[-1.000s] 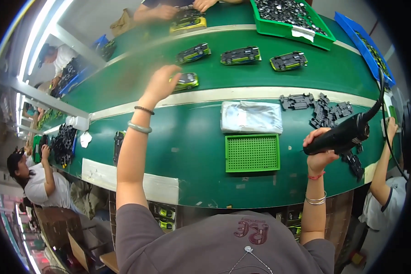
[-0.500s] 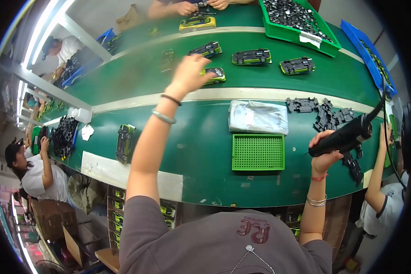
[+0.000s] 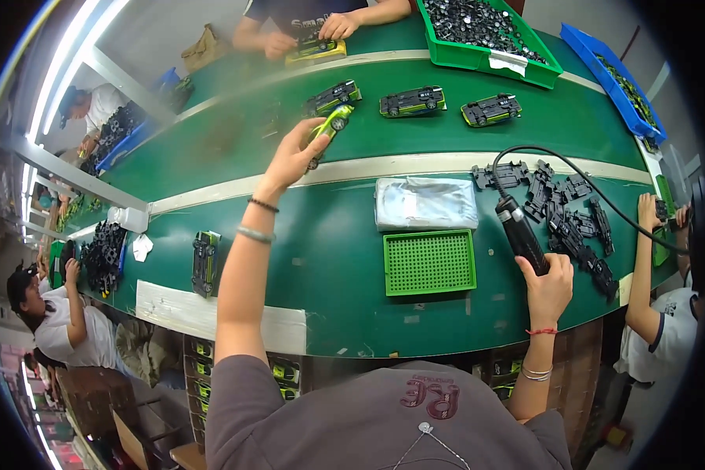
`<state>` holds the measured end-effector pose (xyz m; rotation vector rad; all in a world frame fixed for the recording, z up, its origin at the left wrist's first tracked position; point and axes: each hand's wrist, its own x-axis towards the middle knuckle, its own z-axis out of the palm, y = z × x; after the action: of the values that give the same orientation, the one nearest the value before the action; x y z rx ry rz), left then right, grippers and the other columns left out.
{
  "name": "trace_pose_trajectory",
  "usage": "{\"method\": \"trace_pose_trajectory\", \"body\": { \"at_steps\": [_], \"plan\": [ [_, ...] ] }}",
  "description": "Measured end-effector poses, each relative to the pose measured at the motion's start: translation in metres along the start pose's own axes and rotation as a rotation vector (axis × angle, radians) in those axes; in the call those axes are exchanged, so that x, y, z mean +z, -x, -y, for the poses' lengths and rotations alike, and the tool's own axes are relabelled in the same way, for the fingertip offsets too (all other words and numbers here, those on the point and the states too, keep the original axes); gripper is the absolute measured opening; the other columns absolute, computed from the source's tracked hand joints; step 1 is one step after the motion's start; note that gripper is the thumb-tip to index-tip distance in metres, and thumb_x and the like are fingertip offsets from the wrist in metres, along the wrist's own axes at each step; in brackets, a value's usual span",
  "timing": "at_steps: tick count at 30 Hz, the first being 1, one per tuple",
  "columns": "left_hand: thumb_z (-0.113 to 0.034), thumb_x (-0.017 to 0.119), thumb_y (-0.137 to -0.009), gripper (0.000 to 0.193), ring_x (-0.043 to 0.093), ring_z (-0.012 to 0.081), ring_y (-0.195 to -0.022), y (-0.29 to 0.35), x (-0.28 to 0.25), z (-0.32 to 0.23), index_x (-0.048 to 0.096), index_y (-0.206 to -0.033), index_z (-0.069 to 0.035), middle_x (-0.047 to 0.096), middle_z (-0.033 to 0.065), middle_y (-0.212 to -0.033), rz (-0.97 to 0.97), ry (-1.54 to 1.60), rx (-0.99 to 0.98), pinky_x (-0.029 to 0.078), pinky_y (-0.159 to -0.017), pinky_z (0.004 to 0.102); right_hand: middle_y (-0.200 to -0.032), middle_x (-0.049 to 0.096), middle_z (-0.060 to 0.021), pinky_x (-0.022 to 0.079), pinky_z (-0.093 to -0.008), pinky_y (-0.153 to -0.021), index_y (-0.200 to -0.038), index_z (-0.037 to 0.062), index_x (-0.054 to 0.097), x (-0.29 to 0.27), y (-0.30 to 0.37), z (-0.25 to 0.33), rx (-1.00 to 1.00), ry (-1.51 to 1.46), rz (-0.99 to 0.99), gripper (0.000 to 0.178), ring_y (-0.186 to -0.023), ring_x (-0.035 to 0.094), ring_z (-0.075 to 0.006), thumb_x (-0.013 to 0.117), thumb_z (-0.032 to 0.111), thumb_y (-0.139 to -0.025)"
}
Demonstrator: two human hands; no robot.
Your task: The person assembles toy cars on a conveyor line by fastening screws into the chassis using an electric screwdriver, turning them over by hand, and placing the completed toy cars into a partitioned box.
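Over the far strip of the green bench, my left hand [image 3: 292, 154] grips a yellow-green toy car [image 3: 334, 128] by its side, tilted with its wheels showing. My right hand [image 3: 551, 286] is wrapped round the lower end of a black corded electric screwdriver [image 3: 522, 235], held above the near worktop with its cord end pointing away from me. Just beyond the held car, another toy car [image 3: 333, 98] lies with its black underside up. Two more upturned cars, a middle one [image 3: 413, 102] and a right one [image 3: 491, 110], rest farther right.
A green perforated tray [image 3: 429, 262] and a plastic-wrapped packet [image 3: 426, 204] lie between my arms. Black chassis parts [image 3: 576, 223] are heaped at right. One upturned car [image 3: 205, 262] sits at left. A green bin [image 3: 489, 66] of small parts stands far off; co-workers sit around.
My left hand has picked up the near toy car from the far strip and drawn it left and nearer. My right hand has swung the screwdriver from sideways to pointing away, moving left.
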<state>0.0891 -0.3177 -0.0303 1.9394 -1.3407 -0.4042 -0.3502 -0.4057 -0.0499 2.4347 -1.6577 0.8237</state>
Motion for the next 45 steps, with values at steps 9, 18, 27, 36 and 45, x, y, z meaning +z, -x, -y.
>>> {"method": "trace_pose_trajectory", "body": {
  "at_steps": [9, 18, 27, 36, 45],
  "plan": [
    [-0.039, 0.034, -0.095, 0.044, 0.063, 0.0211, -0.083, 0.054, 0.050, -0.082, 0.045, -0.118, -0.002, 0.059, 0.0145, -0.101, 0.349, 1.427, -0.116, 0.052, -0.070, 0.0314, -0.102, 0.056, -0.0142, 0.043, -0.0337, -0.080, -0.105, 0.0018, 0.059, -0.018, -0.039, 0.082, -0.150, -0.944, 0.133, 0.041, -0.094, 0.055, -0.0252, 0.069, 0.027, -0.074],
    [-0.023, 0.045, -0.093, 0.036, 0.056, 0.0114, -0.090, 0.073, 0.091, -0.122, 0.043, -0.122, -0.002, 0.057, 0.0055, -0.104, 0.236, 1.089, -0.008, 0.047, -0.077, 0.0248, -0.093, 0.060, -0.0037, 0.045, -0.0216, -0.071, -0.108, -0.0019, 0.052, 0.024, -0.040, 0.152, 0.048, -1.813, 0.611, 0.027, -0.083, 0.055, -0.0066, 0.054, 0.019, -0.089],
    [-0.025, 0.043, -0.094, 0.033, 0.057, 0.0128, -0.089, 0.077, 0.093, -0.131, 0.045, -0.120, -0.005, 0.057, 0.0060, -0.105, 0.134, 1.202, -0.135, 0.049, -0.076, 0.0275, -0.106, 0.058, -0.0130, 0.045, -0.0269, -0.079, -0.117, -0.0038, 0.048, 0.032, -0.035, 0.150, -0.042, -1.621, 0.392, 0.038, -0.094, 0.055, -0.0150, 0.056, 0.019, -0.088],
    [-0.056, 0.015, -0.091, 0.066, 0.059, 0.0210, -0.089, 0.078, 0.085, -0.129, 0.045, -0.120, -0.004, 0.057, 0.0114, -0.105, 0.189, 1.280, -0.137, 0.048, -0.081, 0.0361, -0.122, 0.049, -0.0206, 0.030, -0.0410, -0.099, -0.126, -0.0048, 0.038, 0.020, -0.039, 0.128, -0.556, -1.301, -0.192, 0.046, -0.116, 0.046, -0.0294, 0.046, 0.022, -0.089],
    [-0.064, 0.015, -0.087, 0.075, 0.059, 0.0228, -0.091, 0.075, 0.078, -0.131, 0.043, -0.123, -0.004, 0.057, 0.0131, -0.105, 0.216, 1.374, -0.216, 0.049, -0.082, 0.0376, -0.086, 0.064, -0.0084, 0.019, -0.0465, -0.102, -0.106, 0.0037, 0.057, 0.001, -0.044, 0.128, -0.636, -0.981, -0.284, 0.062, -0.105, 0.052, -0.0283, 0.042, 0.059, -0.082]
  ]
}}
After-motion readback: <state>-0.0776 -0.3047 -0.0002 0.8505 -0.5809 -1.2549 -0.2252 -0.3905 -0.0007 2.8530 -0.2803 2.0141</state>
